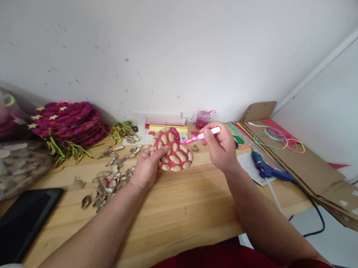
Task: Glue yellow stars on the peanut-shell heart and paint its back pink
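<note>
My left hand (149, 161) grips a red disc (170, 150) covered with peanut shells, thumb on its face and fingers behind. Several shells are plain tan; the upper right edge of the disc looks wet with magenta paint. In my right hand (221, 145) is a white-handled paintbrush (209, 132), pinched between thumb and fingers. Its pink-coated tip touches or nearly touches the disc's right upper edge; I cannot tell which. Behind the hands, a clear cup of magenta paint (202, 120) stands by the wall.
Loose peanut shells (109, 185) lie left of my hands, near a black tablet (24, 218) and a bag of peanuts (15, 166). Magenta braided coils (72, 123) are stacked at the back left. On the right are a blue glue gun (266, 167), coloured cords (279, 138) and cardboard (306, 163).
</note>
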The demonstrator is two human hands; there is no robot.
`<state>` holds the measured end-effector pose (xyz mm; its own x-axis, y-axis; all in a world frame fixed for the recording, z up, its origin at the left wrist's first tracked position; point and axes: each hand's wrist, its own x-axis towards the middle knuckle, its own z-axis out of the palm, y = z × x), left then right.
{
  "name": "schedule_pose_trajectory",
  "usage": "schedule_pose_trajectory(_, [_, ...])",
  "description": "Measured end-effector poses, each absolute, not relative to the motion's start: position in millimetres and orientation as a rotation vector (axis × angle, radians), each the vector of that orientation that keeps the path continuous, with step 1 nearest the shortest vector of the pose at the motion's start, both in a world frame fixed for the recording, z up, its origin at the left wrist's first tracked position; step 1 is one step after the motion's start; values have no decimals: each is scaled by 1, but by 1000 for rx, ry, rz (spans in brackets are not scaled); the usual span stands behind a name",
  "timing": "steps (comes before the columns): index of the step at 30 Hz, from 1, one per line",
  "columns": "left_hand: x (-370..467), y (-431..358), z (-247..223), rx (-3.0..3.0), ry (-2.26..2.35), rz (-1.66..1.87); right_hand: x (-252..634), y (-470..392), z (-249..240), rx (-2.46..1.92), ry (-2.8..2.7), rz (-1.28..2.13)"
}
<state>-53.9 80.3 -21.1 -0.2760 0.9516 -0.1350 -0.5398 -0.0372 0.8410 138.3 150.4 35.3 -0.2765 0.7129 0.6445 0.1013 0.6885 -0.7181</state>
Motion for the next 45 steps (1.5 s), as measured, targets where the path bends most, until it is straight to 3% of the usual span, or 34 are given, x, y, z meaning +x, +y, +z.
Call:
schedule_pose_trajectory(32, [-55,73,-22,947,1259,1514,131,137,38,-601,-2001,320])
schedule_pose_trajectory(45, [-51,78,-8,513,977,1554,136,156,33,-652,-1650,838])
